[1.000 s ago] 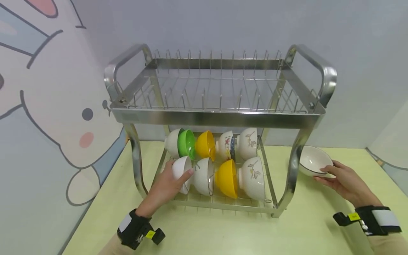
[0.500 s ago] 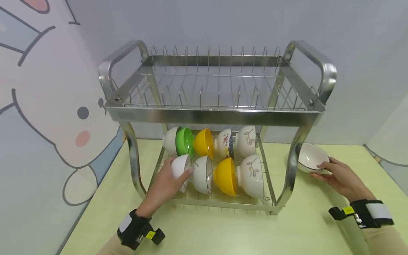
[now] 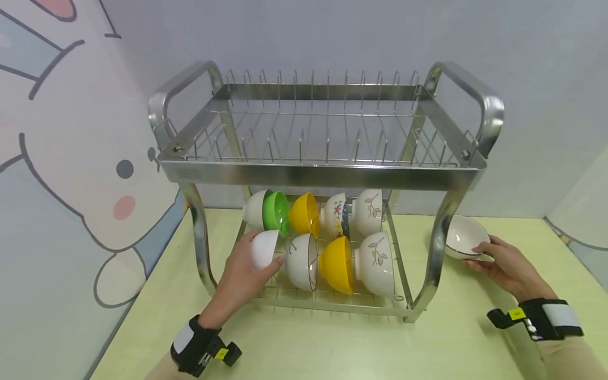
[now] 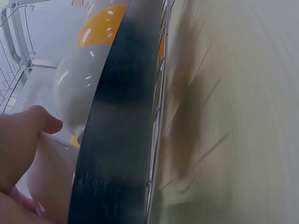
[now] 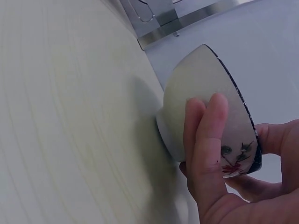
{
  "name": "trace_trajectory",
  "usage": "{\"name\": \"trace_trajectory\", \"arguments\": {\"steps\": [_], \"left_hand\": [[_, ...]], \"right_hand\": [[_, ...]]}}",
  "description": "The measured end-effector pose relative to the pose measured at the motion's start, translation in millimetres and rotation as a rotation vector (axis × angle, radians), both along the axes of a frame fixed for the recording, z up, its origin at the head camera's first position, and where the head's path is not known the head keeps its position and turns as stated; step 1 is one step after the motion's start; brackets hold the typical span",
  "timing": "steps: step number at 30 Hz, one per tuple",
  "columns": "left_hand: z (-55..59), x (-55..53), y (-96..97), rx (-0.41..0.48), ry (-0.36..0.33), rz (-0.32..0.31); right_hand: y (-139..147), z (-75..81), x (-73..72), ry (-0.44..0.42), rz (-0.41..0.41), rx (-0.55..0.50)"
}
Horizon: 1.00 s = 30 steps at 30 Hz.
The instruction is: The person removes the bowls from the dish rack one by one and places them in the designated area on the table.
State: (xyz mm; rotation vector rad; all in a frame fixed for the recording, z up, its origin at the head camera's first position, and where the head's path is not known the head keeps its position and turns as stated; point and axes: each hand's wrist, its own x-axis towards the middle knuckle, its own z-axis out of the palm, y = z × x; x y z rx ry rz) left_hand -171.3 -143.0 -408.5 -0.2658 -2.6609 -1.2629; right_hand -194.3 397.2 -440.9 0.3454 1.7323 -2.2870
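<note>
My left hand grips a small white bowl at the front left of the rack's lower shelf, thumb on the side nearest the neighbouring bowl. That neighbour, a white bowl with a dark rim, stands on its side just right of my thumb. To the right of the rack my right hand pinches a white bowl with a dark rim and a flower print, its mouth facing up. In the right wrist view the thumb is at the rim and fingers lie along the outside; the base is close to the table.
A two-tier metal dish rack stands on the pale green table. Its lower shelf bears several bowls on edge, among them a green bowl, a yellow bowl and a large flowered bowl. A wall is behind.
The white bowl in my left hand has shifted a little left and turned, widening the gap to its neighbour. My right hand keeps its hold, nearly still.
</note>
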Motion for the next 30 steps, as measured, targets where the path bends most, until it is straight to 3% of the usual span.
{"name": "trace_trajectory", "arguments": {"steps": [13, 21, 30], "left_hand": [[15.3, 10.0, 0.1, -0.016, 0.104, 0.031], [22.7, 15.3, 2.0, -0.010, 0.137, 0.023], [29.7, 25.1, 1.8, 0.059, 0.182, 0.025]], "right_hand": [[3, 1.6, -2.3, 0.010, 0.017, -0.022], [1, 2.0, 0.4, 0.010, 0.028, 0.030], [4, 13.0, 10.0, -0.023, -0.007, 0.024]]}}
